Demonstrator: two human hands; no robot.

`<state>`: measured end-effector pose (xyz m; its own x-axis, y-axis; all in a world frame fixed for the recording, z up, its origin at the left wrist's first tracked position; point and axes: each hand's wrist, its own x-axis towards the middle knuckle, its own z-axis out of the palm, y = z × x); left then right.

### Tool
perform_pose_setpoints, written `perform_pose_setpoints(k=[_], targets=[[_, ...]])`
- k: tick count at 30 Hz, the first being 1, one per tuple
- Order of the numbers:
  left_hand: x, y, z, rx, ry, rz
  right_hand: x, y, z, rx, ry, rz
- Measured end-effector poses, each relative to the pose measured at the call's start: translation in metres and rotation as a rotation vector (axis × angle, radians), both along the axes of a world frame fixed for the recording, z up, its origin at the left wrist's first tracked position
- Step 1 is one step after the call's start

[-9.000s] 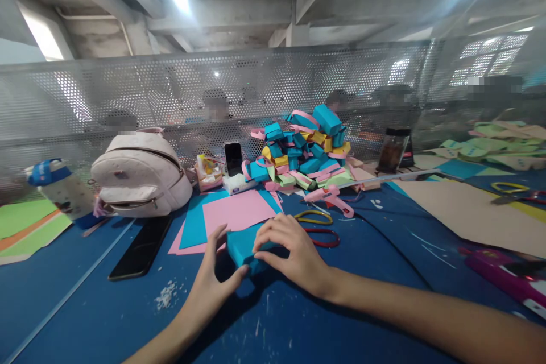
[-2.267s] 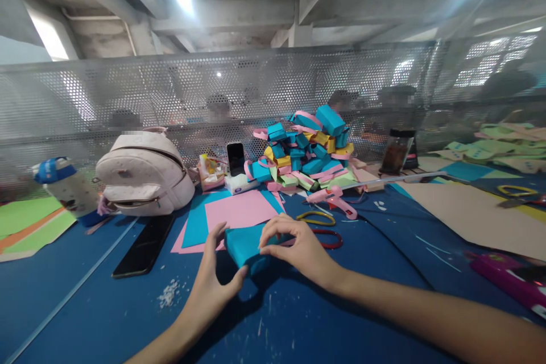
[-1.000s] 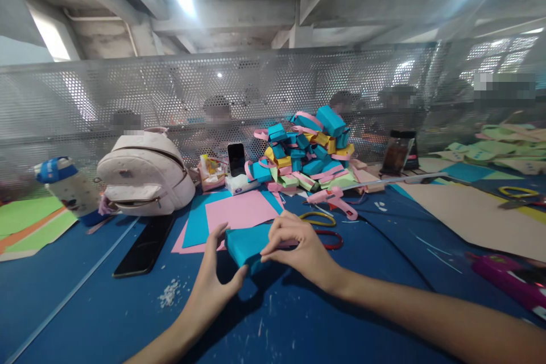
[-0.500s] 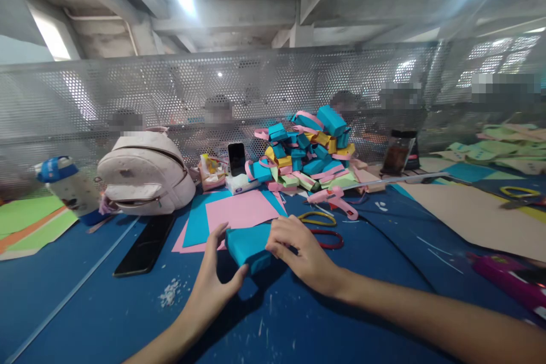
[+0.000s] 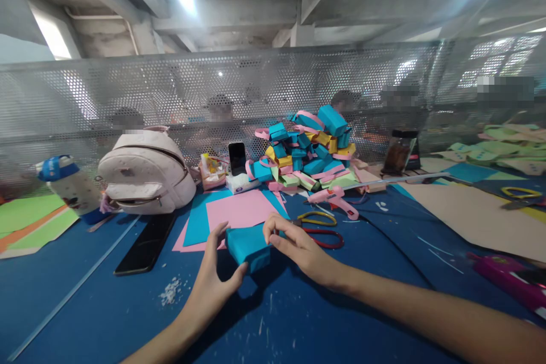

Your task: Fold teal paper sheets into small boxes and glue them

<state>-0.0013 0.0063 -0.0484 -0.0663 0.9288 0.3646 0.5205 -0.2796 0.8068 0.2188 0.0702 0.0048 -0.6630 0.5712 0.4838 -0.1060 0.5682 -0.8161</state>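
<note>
A small blue paper box (image 5: 247, 244) is held just above the table in front of me. My left hand (image 5: 217, 267) grips its left side, thumb at the near lower edge and fingers at the far side. My right hand (image 5: 294, 244) is closed in a pinch at the box's right end, thumb and forefinger at its edge. The fingers partly cover that end, where a bit of blue shows between them. Just beyond the right hand lie scissors (image 5: 326, 238) with one red and one yellow handle. Behind them rests a pink glue gun (image 5: 335, 200).
Pink and blue paper sheets (image 5: 239, 209) lie beyond the box. A pile of folded paper pieces (image 5: 311, 153) stands at the back. To the left are a black phone (image 5: 147, 244), a white backpack (image 5: 147, 173) and a bottle (image 5: 77, 187). A black cord (image 5: 401, 253) crosses the right side.
My right hand has shifted slightly to the right, uncovering a little more of the box's end, and its fingers have changed their pinch. My left hand and the box have hardly moved.
</note>
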Motion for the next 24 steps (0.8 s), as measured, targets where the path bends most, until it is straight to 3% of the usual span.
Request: perform_pose_setpoints(k=[7, 20, 24], targets=[[0.0038, -0.0022, 0.004, 0.014, -0.034, 0.022, -0.002, 0.008, -0.0054, -0.083, 0.028, 0.033], [0.0029, -0.0012, 0.0022, 0.006, 0.004, 0.013, -0.0022, 0.0076, -0.0034, 0.015, -0.002, 0.008], [0.0017, -0.0015, 0.0022, -0.014, -0.006, 0.01, -0.0031, 0.0107, -0.0088, -0.016, -0.009, -0.009]])
